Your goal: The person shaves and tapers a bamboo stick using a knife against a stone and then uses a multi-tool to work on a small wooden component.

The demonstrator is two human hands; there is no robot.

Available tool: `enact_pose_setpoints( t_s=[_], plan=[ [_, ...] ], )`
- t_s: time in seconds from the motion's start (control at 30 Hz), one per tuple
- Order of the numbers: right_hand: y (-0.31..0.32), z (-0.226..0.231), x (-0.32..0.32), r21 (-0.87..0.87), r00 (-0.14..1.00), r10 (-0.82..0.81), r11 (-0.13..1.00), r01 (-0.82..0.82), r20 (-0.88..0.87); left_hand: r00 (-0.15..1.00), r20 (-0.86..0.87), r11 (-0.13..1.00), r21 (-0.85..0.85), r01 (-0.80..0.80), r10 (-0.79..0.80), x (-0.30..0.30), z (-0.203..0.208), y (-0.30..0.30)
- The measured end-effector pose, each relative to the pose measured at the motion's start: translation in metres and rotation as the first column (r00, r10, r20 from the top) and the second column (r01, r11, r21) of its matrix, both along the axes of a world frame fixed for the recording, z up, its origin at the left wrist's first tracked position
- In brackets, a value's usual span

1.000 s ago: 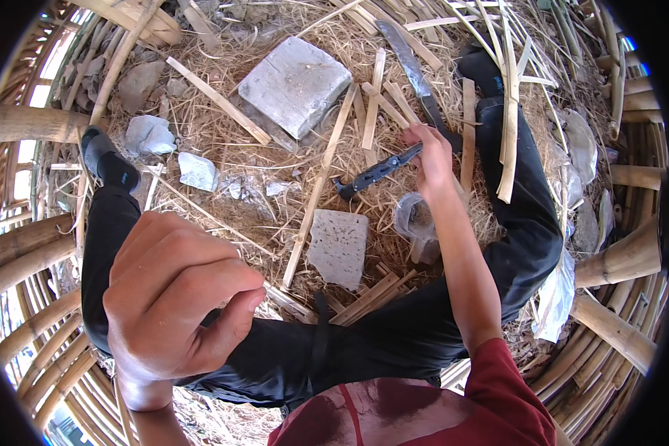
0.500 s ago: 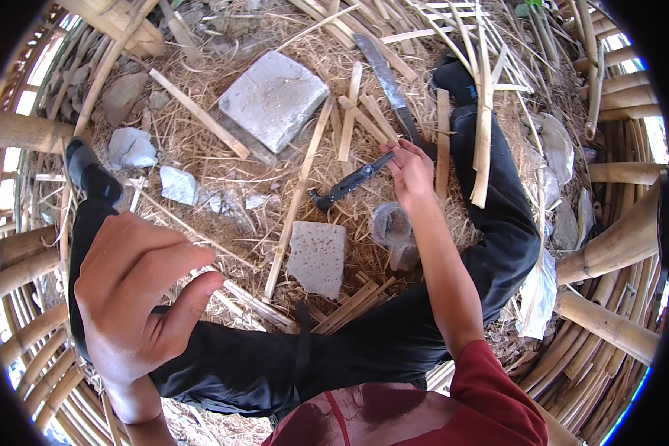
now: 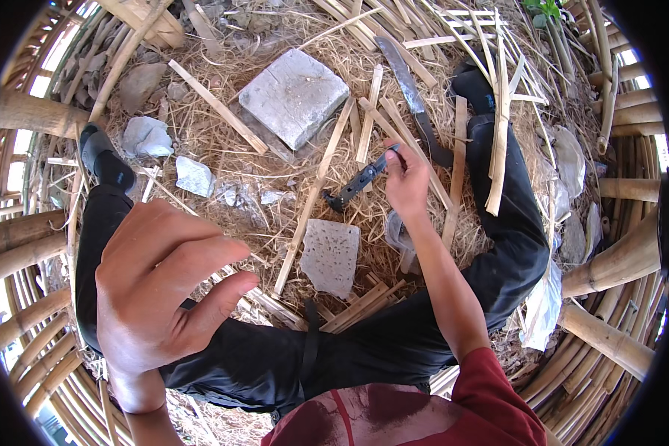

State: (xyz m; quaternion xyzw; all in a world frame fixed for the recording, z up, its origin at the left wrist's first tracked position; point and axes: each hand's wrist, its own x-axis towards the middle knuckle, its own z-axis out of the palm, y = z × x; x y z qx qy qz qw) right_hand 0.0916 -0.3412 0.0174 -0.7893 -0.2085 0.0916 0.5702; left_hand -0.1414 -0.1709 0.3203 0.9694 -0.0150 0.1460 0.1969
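My left hand [image 3: 167, 279] is raised close to the camera, fingers curled and thumb tip near the forefinger tip. Whatever may be between them is too small to make out. With my right hand [image 3: 407, 182] I grip the upper end of a slim black tool [image 3: 357, 184]. Its hooked far end points down and left, above the straw; its exact kind is unclear. Just beyond that hand lies a machete [image 3: 405, 78] with a dark handle. Split bamboo strips [image 3: 320, 189] lie around it. A clear plastic cup [image 3: 398, 230] is partly hidden behind my right forearm.
A large pale stone block [image 3: 293, 97] rests on the straw ahead, and a smaller pitted block [image 3: 331, 256] sits nearer. Broken white stones [image 3: 195, 176] lie to the left. My outstretched legs frame the area. Bamboo poles [image 3: 609, 338] stand along the right side.
The whole view has shifted, so the ground things appear farther right. My right hand has turned a little, still holding the black tool. My left hand keeps its curled shape.
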Motion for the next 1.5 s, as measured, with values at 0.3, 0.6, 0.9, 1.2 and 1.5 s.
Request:
enact_pose_setpoints(
  t_s=[0.3,0.6,0.9,1.2,1.5],
  plan=[
    [0.012,0.033,-0.013,-0.043,0.899,0.193,0.980,-0.192,0.393,1.000,0.009,0.999,0.021,-0.024,0.023,0.002,0.003,-0.003],
    [0.005,0.049,-0.011,-0.441,0.802,0.531,0.810,-0.386,0.273,0.997,0.020,0.997,0.020,-0.076,0.076,0.000,0.000,-0.005],
    [-0.002,0.014,-0.013,-0.730,0.736,0.655,0.586,-0.352,0.171,0.995,-0.071,0.998,0.005,-0.068,0.068,0.002,0.005,-0.009],
    [0.004,-0.004,-0.006,-0.857,0.619,0.769,0.419,-0.302,0.157,0.994,-0.104,0.999,0.026,-0.042,0.045,0.002,0.006,-0.001],
    [0.006,-0.024,-0.001,-0.916,0.455,0.851,0.369,-0.161,0.262,0.995,-0.100,1.000,0.019,0.004,-0.002,0.001,0.006,0.007]
  ],
)
